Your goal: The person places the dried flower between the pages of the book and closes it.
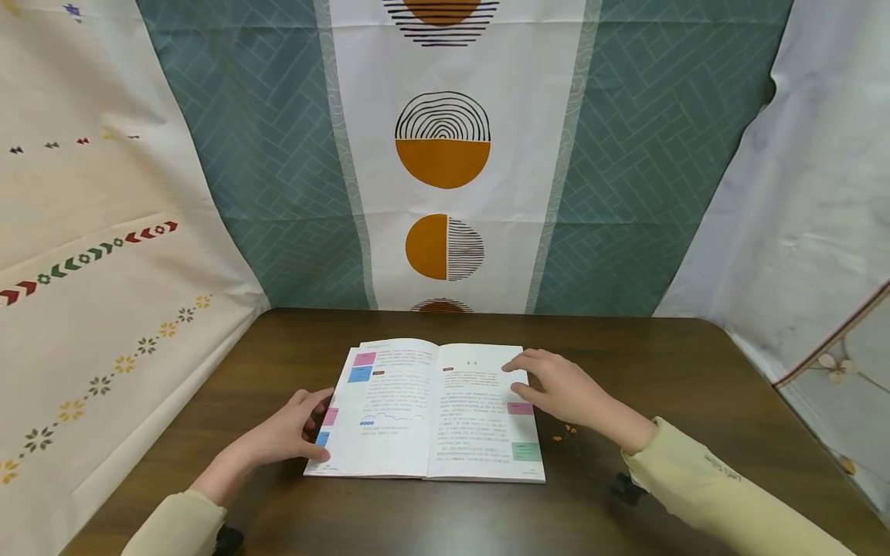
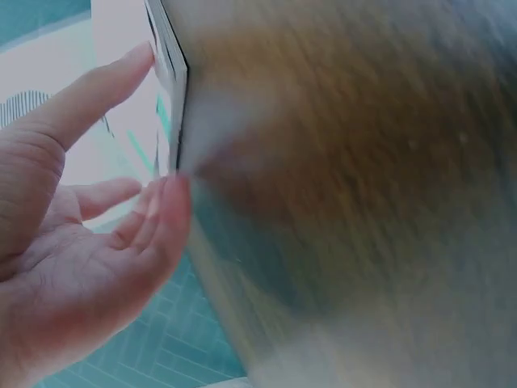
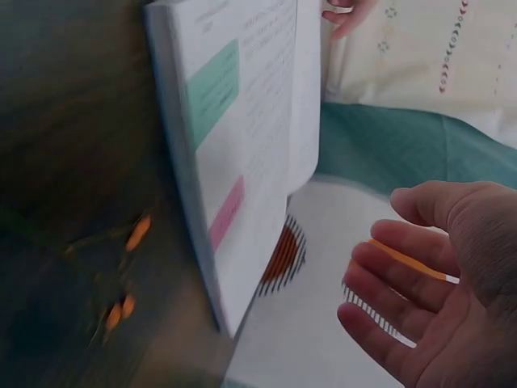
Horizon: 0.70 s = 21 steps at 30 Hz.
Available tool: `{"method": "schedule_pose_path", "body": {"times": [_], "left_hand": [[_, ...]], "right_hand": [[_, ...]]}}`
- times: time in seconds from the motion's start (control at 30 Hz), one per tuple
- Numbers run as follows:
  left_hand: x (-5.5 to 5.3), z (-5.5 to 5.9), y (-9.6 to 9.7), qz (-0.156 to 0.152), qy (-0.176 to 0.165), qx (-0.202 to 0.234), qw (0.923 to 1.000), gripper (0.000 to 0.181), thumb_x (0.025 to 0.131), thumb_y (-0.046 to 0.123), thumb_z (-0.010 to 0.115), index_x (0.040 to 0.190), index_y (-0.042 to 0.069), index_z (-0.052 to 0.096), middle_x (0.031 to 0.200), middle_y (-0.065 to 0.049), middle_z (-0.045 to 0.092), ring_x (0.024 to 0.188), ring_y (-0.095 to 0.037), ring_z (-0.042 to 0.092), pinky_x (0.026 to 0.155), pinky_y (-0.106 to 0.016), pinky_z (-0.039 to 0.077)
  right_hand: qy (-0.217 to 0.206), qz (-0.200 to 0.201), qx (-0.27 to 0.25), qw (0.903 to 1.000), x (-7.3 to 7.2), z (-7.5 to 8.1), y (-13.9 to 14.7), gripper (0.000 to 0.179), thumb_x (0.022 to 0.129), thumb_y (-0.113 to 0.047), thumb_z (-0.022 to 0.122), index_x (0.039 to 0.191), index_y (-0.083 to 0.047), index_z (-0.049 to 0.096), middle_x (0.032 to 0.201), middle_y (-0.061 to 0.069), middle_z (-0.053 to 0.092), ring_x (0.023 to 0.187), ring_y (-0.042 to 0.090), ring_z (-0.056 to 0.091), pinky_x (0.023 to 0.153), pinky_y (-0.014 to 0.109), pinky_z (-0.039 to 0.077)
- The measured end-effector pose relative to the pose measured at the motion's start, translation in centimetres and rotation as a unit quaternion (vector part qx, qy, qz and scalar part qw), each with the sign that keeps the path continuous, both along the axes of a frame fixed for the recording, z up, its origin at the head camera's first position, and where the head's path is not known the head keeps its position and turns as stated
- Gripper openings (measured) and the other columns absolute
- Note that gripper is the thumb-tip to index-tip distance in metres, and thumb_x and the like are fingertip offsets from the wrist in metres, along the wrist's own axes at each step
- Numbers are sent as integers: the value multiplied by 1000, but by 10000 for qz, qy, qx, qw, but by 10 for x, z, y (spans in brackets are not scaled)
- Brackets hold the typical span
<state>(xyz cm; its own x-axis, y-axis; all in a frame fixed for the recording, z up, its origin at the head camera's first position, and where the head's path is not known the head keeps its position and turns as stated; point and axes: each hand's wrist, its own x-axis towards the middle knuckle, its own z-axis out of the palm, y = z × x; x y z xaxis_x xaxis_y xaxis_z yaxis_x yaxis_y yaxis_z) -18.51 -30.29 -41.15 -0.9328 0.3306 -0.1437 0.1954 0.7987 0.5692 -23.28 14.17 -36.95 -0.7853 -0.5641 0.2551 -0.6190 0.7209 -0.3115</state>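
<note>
An open book (image 1: 473, 432) lies on the table, its printed pages marked with pink, blue and green blocks. At its left side is my left hand (image 1: 288, 428), thumb laid on the lower left page margin. In the left wrist view the left hand (image 2: 97, 210) has its fingertips right at the book's edge (image 2: 171, 105), thumb and fingers apart. My right hand (image 1: 559, 386) hovers by the upper right page edge with loosely bent fingers. In the right wrist view, a gap separates the right hand (image 3: 428, 283) from the book (image 3: 242, 153), and nothing is in its fingers.
The dark wooden table (image 1: 626, 347) bears a small orange floral pattern (image 1: 566, 432) right of the book. A patterned cloth (image 1: 445, 232) hangs behind its far edge. Pale cloths stand at the left (image 1: 104, 309) and right (image 1: 820, 193).
</note>
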Motion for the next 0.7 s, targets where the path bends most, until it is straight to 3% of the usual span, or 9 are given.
{"method": "schedule_pose_path", "body": {"times": [0.2, 0.5, 0.7], "left_hand": [[5, 5, 12, -392, 824, -561, 9942, 83, 70, 20, 88, 142, 4, 50, 120, -8, 47, 109, -22, 45, 84, -27, 47], [6, 3, 24, -982, 937, -192, 9906, 58, 81, 17, 81, 134, 9, 59, 124, -9, 52, 97, -18, 53, 80, -25, 51], [8, -1, 30, -1265, 1043, -45, 9865, 53, 82, 16, 80, 131, 10, 61, 123, -7, 54, 100, -18, 55, 82, -25, 53]], "right_hand": [[180, -113, 3, 9998, 8, 1, 29, 30, 90, -20, 72, 119, -13, 69, 117, 2, 69, 108, 21, 66, 89, 41, 56], [253, -337, 36, 9991, 23, -1, 57, 28, 91, -20, 71, 118, -15, 70, 117, 0, 69, 111, 24, 66, 87, 44, 56], [180, -457, 144, 9987, 31, -6, 68, 28, 90, -20, 72, 117, -14, 70, 116, 2, 70, 109, 26, 67, 86, 44, 56]]}}
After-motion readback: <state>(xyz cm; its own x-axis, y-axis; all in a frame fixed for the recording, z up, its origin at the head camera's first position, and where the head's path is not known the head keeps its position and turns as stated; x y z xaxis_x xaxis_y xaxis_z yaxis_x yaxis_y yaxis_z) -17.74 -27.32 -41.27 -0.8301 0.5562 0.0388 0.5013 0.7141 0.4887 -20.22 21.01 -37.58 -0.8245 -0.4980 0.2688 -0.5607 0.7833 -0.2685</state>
